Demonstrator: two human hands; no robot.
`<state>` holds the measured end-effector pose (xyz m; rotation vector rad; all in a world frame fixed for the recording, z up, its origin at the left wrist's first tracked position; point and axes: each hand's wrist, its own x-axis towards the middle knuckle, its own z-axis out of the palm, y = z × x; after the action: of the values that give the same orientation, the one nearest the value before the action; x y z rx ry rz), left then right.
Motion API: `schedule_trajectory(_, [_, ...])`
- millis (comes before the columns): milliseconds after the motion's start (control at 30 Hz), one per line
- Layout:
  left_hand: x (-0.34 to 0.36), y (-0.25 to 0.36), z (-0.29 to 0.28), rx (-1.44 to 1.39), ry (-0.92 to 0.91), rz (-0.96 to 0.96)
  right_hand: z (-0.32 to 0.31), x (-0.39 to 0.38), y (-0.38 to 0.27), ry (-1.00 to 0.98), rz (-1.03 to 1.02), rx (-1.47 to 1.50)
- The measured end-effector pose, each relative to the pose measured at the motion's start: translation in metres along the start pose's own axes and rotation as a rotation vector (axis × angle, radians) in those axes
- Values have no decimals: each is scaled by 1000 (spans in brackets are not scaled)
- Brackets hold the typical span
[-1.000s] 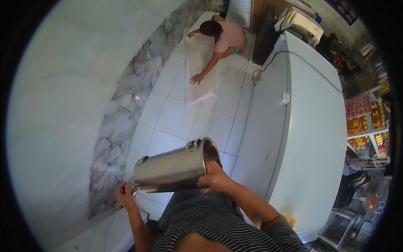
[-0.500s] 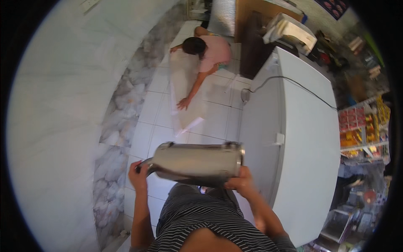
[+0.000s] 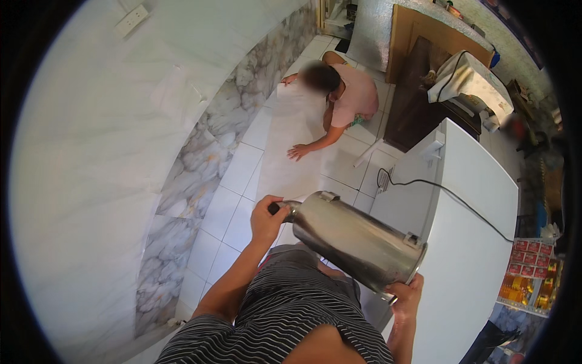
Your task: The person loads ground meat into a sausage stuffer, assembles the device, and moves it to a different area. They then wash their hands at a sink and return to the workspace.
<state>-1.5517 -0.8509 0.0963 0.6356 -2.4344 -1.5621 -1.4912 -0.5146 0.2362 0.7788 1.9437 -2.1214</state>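
A shiny stainless steel cylinder (image 3: 357, 242) lies slantwise across the front of my body, its left end farther away and its wide right end nearer. Clip-like brackets sit along its upper side. At the left end my left hand (image 3: 267, 219) is closed round a short bent neck with a dark tip. My right hand (image 3: 407, 296) grips the rim of the wide end, with some fingers hidden behind it. Ahead on the floor, a person in a pink shirt (image 3: 354, 97) crouches over a long whitish sheet (image 3: 291, 130), one hand spread on it and the other by its far edge.
A white chest-like appliance (image 3: 467, 242) with a black cable (image 3: 448, 188) across it stands close on my right. Marbled wall panels (image 3: 212, 145) run along the left. Farther back are dark wooden furniture (image 3: 409, 97) and a cloth-covered object (image 3: 473, 85). White tiles (image 3: 233, 206) cover the floor.
The cylinder has gone from nearly level to slanted, its right end dropping nearer me. Both hands keep hold. The view has shifted, and the crouching person appears farther right.
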Motion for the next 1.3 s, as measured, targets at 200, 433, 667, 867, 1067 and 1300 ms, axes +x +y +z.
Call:
schedule_trajectory(200, [68, 72, 79, 1, -73, -29, -33, 77, -50, 152, -66, 39])
schedule_trajectory(433, [154, 157, 178, -16, -214, 88, -55, 142, -104, 342, -154, 102])
schedule_trajectory(667, [225, 225, 274, 16, -446, 120, -109, 195, -136, 342, -402, -368])
schedule_trajectory(867, [257, 268, 330, 21, -485, 160, -154, 247, -139, 204, -794, -432])
schedule_trajectory(1067, [270, 285, 349, 42, -430, 177, -150, 281, -172, 281, -588, -404])
schedule_trajectory(1300, [271, 273, 359, 78, -367, 136, -136, 317, -205, 336, -131, 116])
